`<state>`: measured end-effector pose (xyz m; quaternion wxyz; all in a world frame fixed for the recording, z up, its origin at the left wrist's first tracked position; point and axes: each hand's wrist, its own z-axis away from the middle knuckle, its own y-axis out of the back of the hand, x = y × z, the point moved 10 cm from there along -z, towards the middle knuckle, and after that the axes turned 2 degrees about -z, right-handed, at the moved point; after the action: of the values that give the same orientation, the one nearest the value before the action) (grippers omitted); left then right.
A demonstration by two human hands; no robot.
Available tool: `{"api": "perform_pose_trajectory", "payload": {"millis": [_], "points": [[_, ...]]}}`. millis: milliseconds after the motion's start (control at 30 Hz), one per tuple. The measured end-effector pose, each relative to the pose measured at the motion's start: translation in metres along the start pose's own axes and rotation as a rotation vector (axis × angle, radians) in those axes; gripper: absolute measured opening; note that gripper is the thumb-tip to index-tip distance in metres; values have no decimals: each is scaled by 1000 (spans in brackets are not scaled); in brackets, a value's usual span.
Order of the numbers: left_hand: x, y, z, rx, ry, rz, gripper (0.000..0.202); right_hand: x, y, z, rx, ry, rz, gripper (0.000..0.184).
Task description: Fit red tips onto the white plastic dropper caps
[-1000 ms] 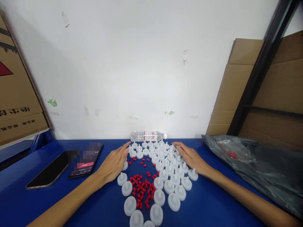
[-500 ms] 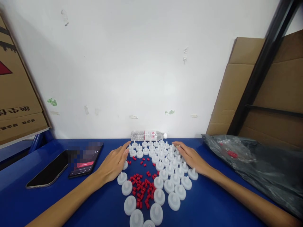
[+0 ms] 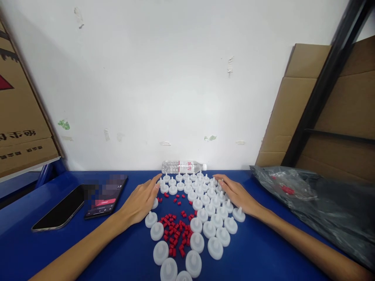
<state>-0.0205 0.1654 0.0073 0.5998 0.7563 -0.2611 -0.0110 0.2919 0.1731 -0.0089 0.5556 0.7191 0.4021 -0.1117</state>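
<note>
Your blue desk (image 3: 263, 253) spreads out before you, with white caps (image 3: 202, 215) and red bits (image 3: 177, 233) over its middle. Nearest you, a few caps stand in a loose curve, stems up. Just past them, most of the red bits lie bunched between a thin line of caps on the left and a broad block of caps on the right. Your left hand (image 3: 142, 201) is open, fingers stretched forward, just beside that line. Your right hand (image 3: 236, 195) is open too, fingers reaching along the outer edge of the block; you cannot tell whether they touch the caps. Left of you lie a dark phone (image 3: 60, 210) and a lit phone (image 3: 105, 198); to the right, a dark bag (image 3: 331, 218) with a clear bag (image 3: 303, 191) on it. Farther on, some red bits are scattered, and the caps close across, near a bottle (image 3: 184, 167) on its side. Beyond rises a white wall (image 3: 187, 78), a box (image 3: 23, 105) at its left, cardboard (image 3: 288, 113) and a black post (image 3: 318, 93) at its right.
</note>
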Motion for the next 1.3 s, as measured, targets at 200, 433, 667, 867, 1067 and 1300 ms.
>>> {"api": "perform_pose_trajectory", "payload": {"millis": [200, 433, 667, 867, 1067, 1300], "points": [[1, 1, 0, -3, 10, -11, 58, 1, 0, 0, -1, -8, -1, 46], [2, 2, 1, -1, 21, -8, 58, 4, -2, 0, -7, -6, -1, 46], [2, 2, 0, -11, 14, 3, 59, 2, -1, 0, -6, -2, -8, 46], [0, 2, 0, -7, 9, 6, 59, 4, -1, 0, -3, -1, -2, 45], [-6, 3, 1, -5, 9, 20, 59, 4, -2, 0, -8, -1, 3, 46], [-14, 17, 2, 74, -2, -24, 61, 2, -1, 0, 2, 2, -5, 46]]}}
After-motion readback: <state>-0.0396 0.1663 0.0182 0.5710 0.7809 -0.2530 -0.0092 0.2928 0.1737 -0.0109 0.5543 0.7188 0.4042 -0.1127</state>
